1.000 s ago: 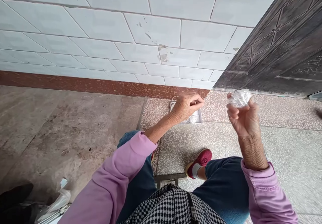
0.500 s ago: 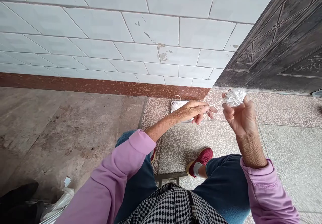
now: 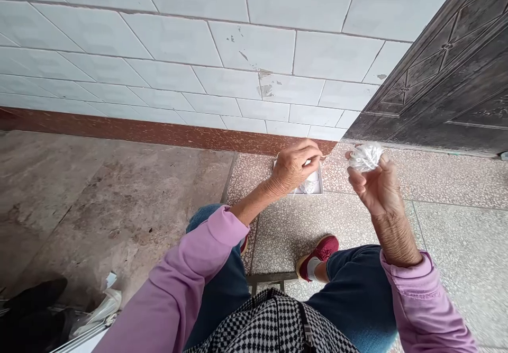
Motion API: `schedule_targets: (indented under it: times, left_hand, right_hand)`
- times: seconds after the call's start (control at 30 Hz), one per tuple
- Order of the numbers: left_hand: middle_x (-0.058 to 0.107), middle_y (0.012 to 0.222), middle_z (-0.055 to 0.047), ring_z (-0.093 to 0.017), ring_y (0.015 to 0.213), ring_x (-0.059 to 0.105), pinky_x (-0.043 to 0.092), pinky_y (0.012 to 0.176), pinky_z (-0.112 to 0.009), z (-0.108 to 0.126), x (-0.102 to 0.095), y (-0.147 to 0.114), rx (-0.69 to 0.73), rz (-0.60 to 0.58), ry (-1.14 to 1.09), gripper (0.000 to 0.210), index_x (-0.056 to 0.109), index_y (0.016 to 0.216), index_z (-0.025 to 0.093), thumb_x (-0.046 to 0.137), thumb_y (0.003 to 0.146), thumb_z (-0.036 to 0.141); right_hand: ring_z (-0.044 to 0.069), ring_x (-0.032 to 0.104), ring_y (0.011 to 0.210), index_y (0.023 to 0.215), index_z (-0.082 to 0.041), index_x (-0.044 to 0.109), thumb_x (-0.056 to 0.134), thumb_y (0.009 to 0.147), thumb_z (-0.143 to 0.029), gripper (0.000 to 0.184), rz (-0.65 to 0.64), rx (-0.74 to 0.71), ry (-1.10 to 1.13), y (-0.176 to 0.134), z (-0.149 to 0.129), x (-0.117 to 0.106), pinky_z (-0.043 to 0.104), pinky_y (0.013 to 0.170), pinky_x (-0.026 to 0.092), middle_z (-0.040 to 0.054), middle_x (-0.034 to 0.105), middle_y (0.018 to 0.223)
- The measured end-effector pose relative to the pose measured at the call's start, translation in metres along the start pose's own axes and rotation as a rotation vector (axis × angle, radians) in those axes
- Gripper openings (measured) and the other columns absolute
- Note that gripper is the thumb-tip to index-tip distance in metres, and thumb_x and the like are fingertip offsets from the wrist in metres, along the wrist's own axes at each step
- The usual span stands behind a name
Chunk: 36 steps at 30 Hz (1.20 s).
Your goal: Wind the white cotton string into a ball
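My right hand point(image 3: 379, 191) holds up a ball of white yarn point(image 3: 365, 157), its fingers and thumb around the lower part. To its left, my left hand point(image 3: 291, 170) pinches with thumb and fingertips, and a short bit of pale strand shows at the tips. Most of the strand between the two hands is too thin to make out. Below my left hand, a shallow white box point(image 3: 319, 188) on the floor holds more white material, partly hidden by the hand.
A white tiled wall point(image 3: 262, 51) with a brown base strip point(image 3: 159, 133) rises in front. A dark carved door point(image 3: 448, 88) stands to the right. My legs and red shoe point(image 3: 323, 250) are below. Plastic wrapping point(image 3: 105, 308) and dark shoes point(image 3: 35, 300) lie at lower left.
My left hand has turned and lifted slightly, from flat outstretched fingers to a pinch. My right hand still holds the yarn ball, which has rotated a little. More of the box shows.
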State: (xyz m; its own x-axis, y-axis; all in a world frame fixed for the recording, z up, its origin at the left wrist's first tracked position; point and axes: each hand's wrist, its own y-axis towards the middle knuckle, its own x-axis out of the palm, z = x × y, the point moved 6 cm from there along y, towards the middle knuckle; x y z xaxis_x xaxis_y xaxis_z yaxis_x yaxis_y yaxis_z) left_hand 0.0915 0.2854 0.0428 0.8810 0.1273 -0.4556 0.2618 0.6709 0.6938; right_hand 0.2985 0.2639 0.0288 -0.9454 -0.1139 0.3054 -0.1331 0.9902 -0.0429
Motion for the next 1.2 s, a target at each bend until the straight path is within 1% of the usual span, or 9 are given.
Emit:
schedule_targets:
  times: [0.07,0.13,0.23,0.33,0.47,0.67,0.83,1.07,1.2]
  left_hand:
    - [0.079,0.105,-0.006,-0.015,0.09,0.073,0.058,0.079,-0.028,0.001,-0.009,0.002,0.006,0.053,0.115,0.021,0.074,0.096,0.019,0.062,0.096,0.002]
    - [0.08,0.103,-0.006,-0.014,0.088,0.072,0.057,0.079,-0.029,-0.002,-0.011,0.004,-0.071,0.022,0.098,0.02,0.074,0.096,0.019,0.061,0.096,0.003]
    - [0.079,0.09,-0.004,-0.011,0.071,0.064,0.053,0.068,-0.025,-0.008,0.003,0.0,-0.279,-0.219,-0.21,0.014,0.078,0.097,0.016,0.064,0.099,0.014]
    - [0.082,0.093,-0.008,-0.009,0.06,0.053,0.043,0.053,-0.022,-0.002,0.024,-0.011,-0.435,-0.531,-0.613,0.029,0.082,0.109,0.014,0.059,0.106,0.032]
    - [0.085,0.114,-0.017,-0.009,0.066,0.056,0.043,0.053,-0.022,0.006,0.033,-0.017,-0.538,-0.706,-0.897,0.036,0.082,0.124,0.014,0.062,0.106,0.038]
    - [0.086,0.11,-0.015,-0.011,0.066,0.06,0.043,0.055,-0.026,0.013,0.032,-0.016,-0.613,-0.757,-1.137,0.043,0.084,0.116,0.023,0.071,0.1,0.061]
    - [0.085,0.103,-0.015,-0.012,0.059,0.058,0.039,0.048,-0.027,0.016,0.031,-0.016,-0.626,-0.762,-1.092,0.057,0.084,0.109,0.023,0.063,0.099,0.076]
    - [0.077,0.078,-0.008,-0.01,0.051,0.052,0.031,0.042,-0.027,0.016,0.032,-0.018,-0.735,-0.764,-1.197,0.045,0.082,0.091,0.021,0.085,0.085,0.065]
    - [0.073,0.073,-0.005,-0.008,0.049,0.049,0.029,0.039,-0.025,0.012,0.034,-0.02,-0.792,-0.713,-1.22,0.04,0.079,0.087,0.02,0.092,0.076,0.057]
  right_hand:
    - [0.008,0.04,0.05,0.113,-0.025,0.07,0.077,0.088,-0.07,0.053,-0.066,0.041,0.033,-0.003,0.003,0.015,0.026,0.038,0.033,0.0051,0.069,0.092]
    - [0.006,0.036,0.046,0.11,-0.024,0.071,0.078,0.087,-0.07,0.052,-0.121,0.053,0.066,-0.004,0.003,0.025,0.026,0.036,0.031,0.0041,0.069,0.087]
    - [0.006,0.038,0.045,0.106,-0.024,0.072,0.079,0.087,-0.07,0.05,-0.099,0.023,0.085,-0.004,0.001,0.021,0.026,0.035,0.031,0.0033,0.068,0.086]
    - [0.009,0.044,0.049,0.108,-0.026,0.071,0.08,0.085,-0.071,0.052,-0.029,0.012,0.071,-0.001,0.0,0.007,0.026,0.037,0.035,0.0025,0.066,0.082]
    - [0.01,0.046,0.051,0.107,-0.026,0.072,0.084,0.083,-0.069,0.051,0.017,0.03,0.103,0.0,0.001,-0.002,0.026,0.039,0.038,0.0023,0.066,0.083]
    - [0.007,0.044,0.049,0.107,-0.026,0.074,0.083,0.085,-0.069,0.049,-0.05,0.035,0.125,-0.002,-0.002,0.006,0.024,0.036,0.036,0.0038,0.071,0.094]
    - [0.007,0.042,0.048,0.104,-0.026,0.07,0.083,0.082,-0.072,0.052,-0.052,0.061,0.095,-0.003,-0.003,0.008,0.023,0.035,0.033,0.0032,0.07,0.091]
    - [0.006,0.043,0.046,0.107,-0.027,0.073,0.083,0.083,-0.071,0.051,-0.093,0.065,0.11,-0.004,-0.003,0.012,0.022,0.034,0.034,0.0029,0.071,0.092]
    - [0.007,0.046,0.048,0.11,-0.028,0.073,0.081,0.085,-0.072,0.051,-0.104,0.073,0.098,-0.003,-0.001,0.008,0.023,0.035,0.037,0.0029,0.069,0.09]
